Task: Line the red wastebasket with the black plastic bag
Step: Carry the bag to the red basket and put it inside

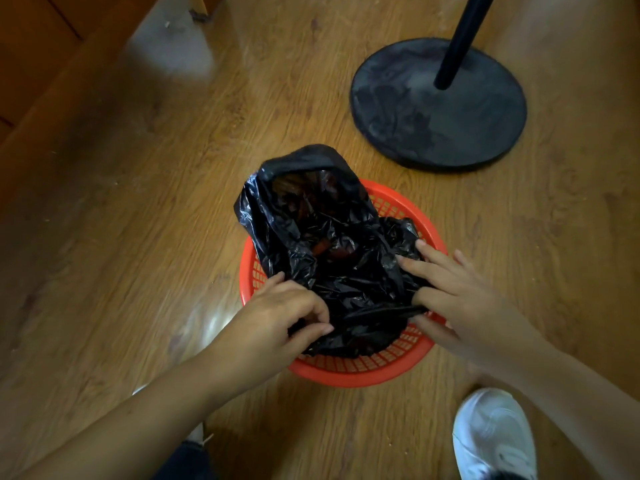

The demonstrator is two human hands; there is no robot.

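A red mesh wastebasket (346, 370) stands on the wooden floor below me. A crumpled black plastic bag (322, 237) hangs partly inside it, its open mouth raised above the far left rim. My left hand (277, 317) pinches the bag's near edge at the basket's left side. My right hand (460, 292) grips the same edge at the right side, fingers spread over the plastic. The near and right rims of the basket are bare.
A black round stand base (398, 109) with an upright pole (457, 43) sits on the floor to the far right. A white shoe (491, 438) is at the bottom right. Wooden furniture (34, 46) fills the upper left.
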